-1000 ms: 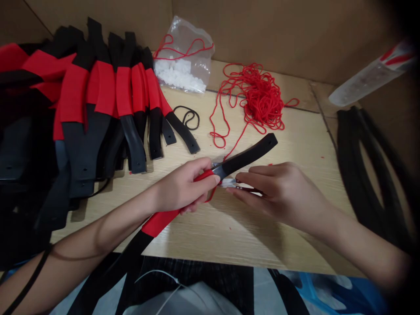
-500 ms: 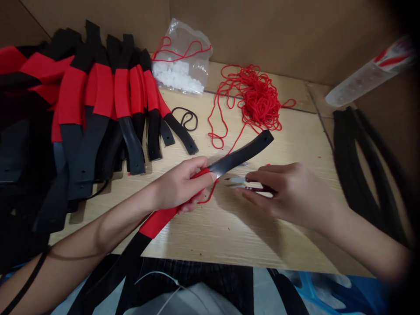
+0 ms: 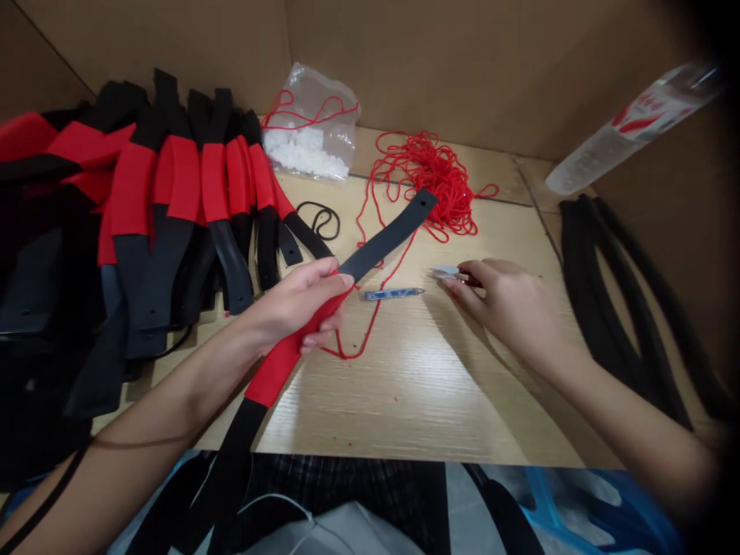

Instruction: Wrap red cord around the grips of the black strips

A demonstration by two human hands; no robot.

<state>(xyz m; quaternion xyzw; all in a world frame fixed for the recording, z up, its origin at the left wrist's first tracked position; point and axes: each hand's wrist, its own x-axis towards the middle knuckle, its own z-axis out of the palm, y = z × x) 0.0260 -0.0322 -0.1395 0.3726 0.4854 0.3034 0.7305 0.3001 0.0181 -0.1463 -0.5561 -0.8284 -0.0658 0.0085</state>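
Note:
My left hand [image 3: 309, 304] is closed round a curved black strap with a red middle section [image 3: 280, 366]. The strap's black end, with a small hole in it, points up and right. My right hand [image 3: 502, 304] pinches thread snips [image 3: 454, 274], their pale blades pointing left, apart from the strap. A red cord [image 3: 368, 339] loops down over the table beside my left fingers. Between the hands lies a blue patterned pen-like stick [image 3: 393, 294], with the cord passing by it.
Several black-and-red straps [image 3: 190, 185] are piled at the left. Behind lie a clear bag of white bits [image 3: 306, 150], a tangled red cord heap [image 3: 451, 200] and a black cord loop [image 3: 328, 223]. At the right are a plastic bottle [image 3: 636, 127] and plain black strips [image 3: 607, 301].
My left hand has moved the strap left and slightly up, away from the snips. The snips in my right hand have risen a little. The blue stick has come into plain view.

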